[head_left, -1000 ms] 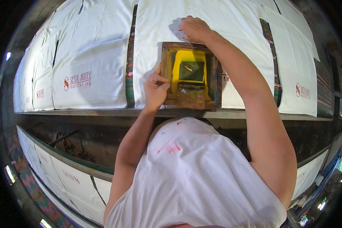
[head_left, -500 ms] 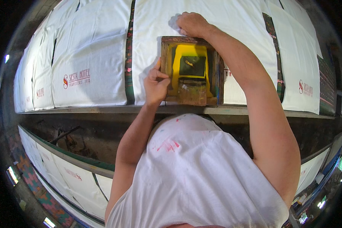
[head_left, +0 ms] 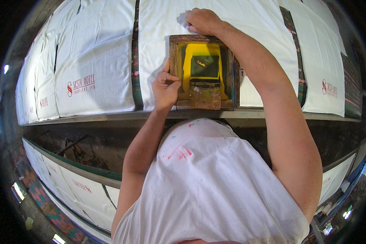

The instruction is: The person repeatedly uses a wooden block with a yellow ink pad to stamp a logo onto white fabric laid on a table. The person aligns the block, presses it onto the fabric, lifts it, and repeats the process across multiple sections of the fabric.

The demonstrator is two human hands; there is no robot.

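A wooden screen-printing frame [head_left: 174,53] lies flat on a white cloth [head_left: 156,24] near the front edge of the table. Its mesh is smeared yellow around a dark rectangular patch. At its near end a wooden squeegee [head_left: 205,97] rests inside the frame, leaning toward me. My left hand [head_left: 166,91] is closed on the frame's left side, thumb and fingers against the wood. Past the far edge of the frame, my right hand [head_left: 203,21] is curled into a fist touching the cloth. Its fingertips are hidden, so whether it pinches the fabric cannot be seen.
White cloths with red printing [head_left: 97,73] lie side by side along the table, with dark patterned gaps [head_left: 135,61] between them. The table's front edge [head_left: 134,116] runs just before my body. Behind me is another table [head_left: 75,173] with more white cloths.
The view has shifted slightly, so the frame and table sit a little higher. Both hands keep the same grip and place, and the squeegee still rests at the near end.
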